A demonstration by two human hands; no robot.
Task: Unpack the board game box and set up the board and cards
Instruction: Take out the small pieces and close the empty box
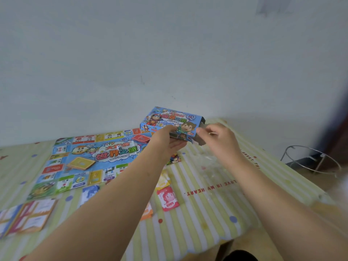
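1. Head view: the board (98, 159) lies unfolded and flat on the striped tablecloth (207, 213), at about nine o'clock from the hands.
2. A yellow card stack (81, 163) sits on the board's middle and a red card stack (141, 138) near its two o'clock corner, so these decks look placed.
3. Loose cards (28, 217) lie at seven o'clock of the board. A red note (167, 198) lies at six o'clock of the hands.
4. The box (171, 123) is held above the table at twelve o'clock of the hands. The left hand (165, 140) grips it from beneath, and the right hand (216, 140) pinches the grey flap (200, 136) at its open three o'clock end.
5. Judgement: mostly done. What is left is emptying or closing the box and sorting the loose cards.
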